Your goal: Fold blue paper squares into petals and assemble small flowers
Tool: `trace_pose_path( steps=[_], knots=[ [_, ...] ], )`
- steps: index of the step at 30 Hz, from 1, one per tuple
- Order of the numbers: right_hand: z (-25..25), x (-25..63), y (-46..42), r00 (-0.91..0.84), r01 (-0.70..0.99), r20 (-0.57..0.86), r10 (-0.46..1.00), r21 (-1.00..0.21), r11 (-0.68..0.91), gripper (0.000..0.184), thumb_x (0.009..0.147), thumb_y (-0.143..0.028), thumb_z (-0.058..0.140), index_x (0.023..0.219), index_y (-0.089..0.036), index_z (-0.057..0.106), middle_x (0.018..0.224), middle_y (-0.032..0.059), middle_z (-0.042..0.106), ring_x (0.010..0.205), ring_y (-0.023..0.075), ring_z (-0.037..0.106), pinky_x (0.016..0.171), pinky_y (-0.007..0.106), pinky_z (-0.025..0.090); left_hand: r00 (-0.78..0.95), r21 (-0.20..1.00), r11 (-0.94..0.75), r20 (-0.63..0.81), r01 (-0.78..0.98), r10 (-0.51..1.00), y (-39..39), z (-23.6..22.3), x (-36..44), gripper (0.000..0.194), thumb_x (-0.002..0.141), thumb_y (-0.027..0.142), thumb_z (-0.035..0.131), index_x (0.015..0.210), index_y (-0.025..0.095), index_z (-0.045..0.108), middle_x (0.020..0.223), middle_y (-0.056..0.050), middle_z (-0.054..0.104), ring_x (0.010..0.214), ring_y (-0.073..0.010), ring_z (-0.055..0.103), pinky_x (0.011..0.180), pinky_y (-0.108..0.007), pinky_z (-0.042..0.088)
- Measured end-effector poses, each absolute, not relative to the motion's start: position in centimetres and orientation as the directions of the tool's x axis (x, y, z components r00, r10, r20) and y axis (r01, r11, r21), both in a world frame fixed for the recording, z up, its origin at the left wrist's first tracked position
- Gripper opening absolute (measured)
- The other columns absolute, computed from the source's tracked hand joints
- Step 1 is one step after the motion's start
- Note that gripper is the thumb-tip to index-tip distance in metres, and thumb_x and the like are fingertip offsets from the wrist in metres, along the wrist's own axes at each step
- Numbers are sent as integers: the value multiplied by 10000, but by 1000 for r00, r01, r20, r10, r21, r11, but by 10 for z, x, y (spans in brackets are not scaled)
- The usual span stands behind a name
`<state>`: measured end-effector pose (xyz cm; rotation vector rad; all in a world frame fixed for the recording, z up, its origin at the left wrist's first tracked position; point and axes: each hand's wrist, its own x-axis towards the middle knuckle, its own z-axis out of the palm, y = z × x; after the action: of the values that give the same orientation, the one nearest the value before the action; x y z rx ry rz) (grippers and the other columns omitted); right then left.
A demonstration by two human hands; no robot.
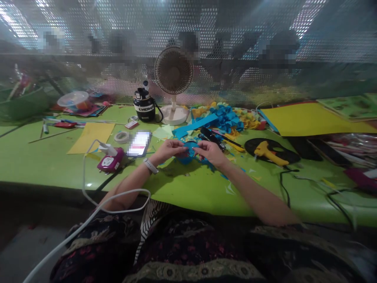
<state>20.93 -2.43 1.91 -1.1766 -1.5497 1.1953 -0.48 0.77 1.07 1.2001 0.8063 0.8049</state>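
Between my hands, just above the green table (176, 188), is a small piece of blue paper (191, 148). My left hand (169, 150) pinches its left side, and my right hand (210, 152) pinches the right side. Its exact shape is partly covered by my fingers. Behind my hands lie a blue paper strip (196, 125) and a heap of blue paper pieces (228, 118). Black-handled scissors or a similar tool (211, 135) rest close behind my right hand; their kind is hard to make out.
A yellow glue gun (269, 153) lies on a black plate at the right. To the left are a phone (140, 143), a tape roll (121, 136) and a purple power adapter (110, 160) with a white cable. A fan (173, 72) and a black jug (144, 107) stand behind.
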Motion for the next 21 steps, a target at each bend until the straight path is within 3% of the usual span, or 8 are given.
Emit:
trace_pose_path(
  steps=[14,21],
  knots=[
    [25,209,-28,-215,148,45,976,-986,78,449,651,-568,831,740,-196,596,662,-9,678,480,81,531,499,253,470,469,959,232,-132,-162,873,8,17,-5,457,534,261,974,837,93,677,707,-54,761,629,-159,744,679,-276,621],
    [21,212,-25,-245,176,51,968,-980,96,435,683,-568,810,769,-191,611,704,16,703,498,97,558,523,264,492,462,960,228,-131,-160,877,6,19,-6,473,522,283,980,833,94,678,708,-52,759,647,-167,745,716,-303,623]
  ],
)
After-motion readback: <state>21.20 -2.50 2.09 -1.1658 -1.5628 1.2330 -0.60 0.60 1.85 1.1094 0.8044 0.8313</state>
